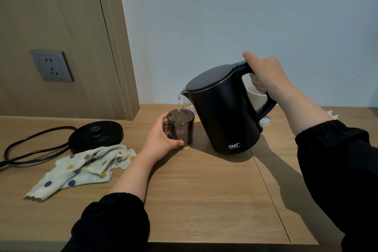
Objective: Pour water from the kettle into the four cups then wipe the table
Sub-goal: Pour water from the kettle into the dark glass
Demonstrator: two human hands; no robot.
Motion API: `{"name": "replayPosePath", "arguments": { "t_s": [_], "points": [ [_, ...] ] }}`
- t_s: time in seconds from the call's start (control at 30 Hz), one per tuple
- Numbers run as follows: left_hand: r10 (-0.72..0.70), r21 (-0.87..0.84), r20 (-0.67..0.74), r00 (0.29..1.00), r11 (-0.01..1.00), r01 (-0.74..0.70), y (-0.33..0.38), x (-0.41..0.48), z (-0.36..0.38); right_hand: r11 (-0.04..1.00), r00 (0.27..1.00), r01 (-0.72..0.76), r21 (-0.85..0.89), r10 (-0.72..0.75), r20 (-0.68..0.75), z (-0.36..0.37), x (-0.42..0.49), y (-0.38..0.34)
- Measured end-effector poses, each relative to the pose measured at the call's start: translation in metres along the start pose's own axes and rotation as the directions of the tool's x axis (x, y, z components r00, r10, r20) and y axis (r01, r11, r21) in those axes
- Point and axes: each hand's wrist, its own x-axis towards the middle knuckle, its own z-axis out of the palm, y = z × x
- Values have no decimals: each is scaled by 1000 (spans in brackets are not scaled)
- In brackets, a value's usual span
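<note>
Mid-tabletop (204, 190), near back edge: black kettle (225, 112) tilted, gripped at rear handle (266, 106) by right hand (266, 75) with fingers (256, 86) curled round it, likely heavy and sloshing; left hand (161, 135) fingers wrapped round smoky translucent cup (181, 127), probably light, tippy, best steadied low.

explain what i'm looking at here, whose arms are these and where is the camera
There is no machine: this is one picture from a camera worn on a person's head, looking down at their own arms. The right hand grips the handle of a black kettle, tilted so water streams into a dark cup that the left hand holds on the wooden table. Left of it lie a spotted cloth and the kettle's base. A white cup shows behind the kettle's handle.
</note>
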Motion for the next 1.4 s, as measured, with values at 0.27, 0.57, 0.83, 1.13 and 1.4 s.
{"name": "replayPosePath", "arguments": {
  "t_s": [0.27,0.57,0.83,1.13,1.4],
  "points": [
    [-20,-9,-2,1000,1000,20,0,1,1,1000,1000,-3,-17,3,-3,0,1,0],
    [-5,14,-12,1000,1000,5,-1,1,1,1000,1000,13,-25,-13,6,1,1,0],
    [-16,7,-14,1000,1000,16,-3,2,2,1000,1000,9,-15,-9,13,1,1,0],
    [-16,40,-34,999,999,18,-3,3,0,1000,1000,7,-27,-7,5,0,-2,-1],
    [-22,28,-56,998,999,24,-3,2,-4,999,1000,11,-47,-10,17,2,0,-3]
  ]
}}
